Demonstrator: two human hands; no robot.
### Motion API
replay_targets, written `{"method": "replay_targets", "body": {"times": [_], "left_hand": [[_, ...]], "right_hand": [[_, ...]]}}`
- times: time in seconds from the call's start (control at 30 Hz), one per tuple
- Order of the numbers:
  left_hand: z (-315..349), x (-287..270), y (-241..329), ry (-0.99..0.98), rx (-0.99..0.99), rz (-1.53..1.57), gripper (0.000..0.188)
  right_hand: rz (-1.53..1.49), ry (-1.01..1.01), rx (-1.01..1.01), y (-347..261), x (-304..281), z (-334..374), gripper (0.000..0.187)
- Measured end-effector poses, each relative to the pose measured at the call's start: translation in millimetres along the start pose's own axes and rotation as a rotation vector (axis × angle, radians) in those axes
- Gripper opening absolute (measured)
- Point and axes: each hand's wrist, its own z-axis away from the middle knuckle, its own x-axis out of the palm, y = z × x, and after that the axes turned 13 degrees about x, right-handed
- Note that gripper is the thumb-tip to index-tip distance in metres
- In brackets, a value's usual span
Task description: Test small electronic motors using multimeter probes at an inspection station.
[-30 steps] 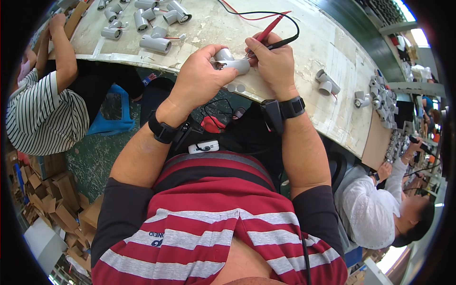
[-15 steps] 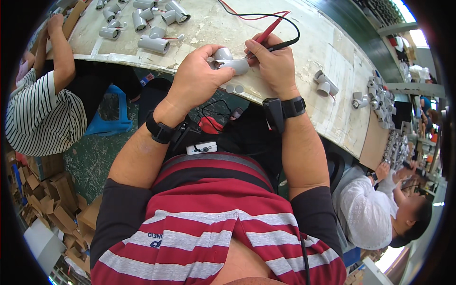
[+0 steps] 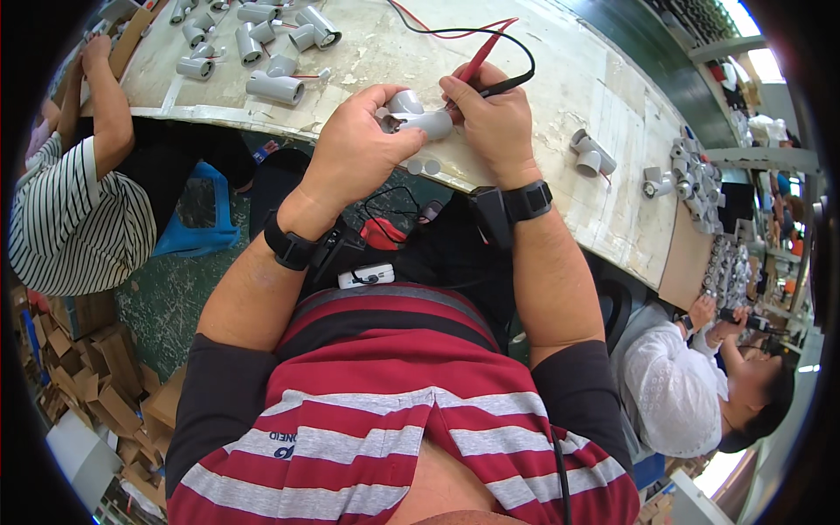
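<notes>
Left grip (image 3: 354, 140): curls closed around the left end of a grey housing, thumb along the near side, fingers on the far side
Grey housing (image 3: 429, 124): held just over the near edge of the surface, between left grip and right grip; tube-shaped, with 1 short stub pointing away from the body
Right grip (image 3: 500, 122): closes pen-style on 2 probes at once, fingertips just beside the right end of the grey housing
Red probe (image 3: 479, 58): slants up and away from the fingers
Black probe (image 3: 507, 85): slants out to the right, lower than the red probe
Probe tips: directed at the right end of the grey housing; too small to tell touching from apart
Black cable (image 3: 532, 58): loops back from the black probe toward the far left
Surface (image 3: 604, 210): pale and worn
Small discs (image 3: 414, 165): 2, grey, side by side at the near edge, just below the grey housing
Loose housings (image 3: 274, 87): scattered at the far left, some with thin wires
Single housing (image 3: 595, 153): lies right of the right grip, well apart from it
Housing pile (image 3: 696, 179): heaped at the right end
Wristbands (image 3: 529, 199): black, 1 on each wrist
Co-workers: 1 at left in a striped shirt (image 3: 57, 201), 1 at right in a white top (image 3: 674, 385)
</notes>
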Motion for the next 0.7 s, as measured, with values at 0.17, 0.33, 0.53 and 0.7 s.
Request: {"method": "replay_targets", "body": {"times": [0.17, 0.33, 0.53, 0.7], "left_hand": [[1, -1, -8, 0.004, 0.092, -0.102, 0.058], [2, -2, -12, -0.012, 0.156, -0.149, 0.060], [3, -4, -13, -0.068, 0.207, -0.252, 0.062], [3, -5, -14, -0.068, 0.167, -0.194, 0.061]], "right_hand": [[0.064, 0.022, -0.027, 3, 1, 0, 0.014], [0.070, 0.064, -0.033, 3, 3, 3, 0.015], [0.127, 0.114, -0.064, 4, 4, 3, 0.016], [0.108, 0.103, -0.047, 3, 5, 3, 0.016]]}}
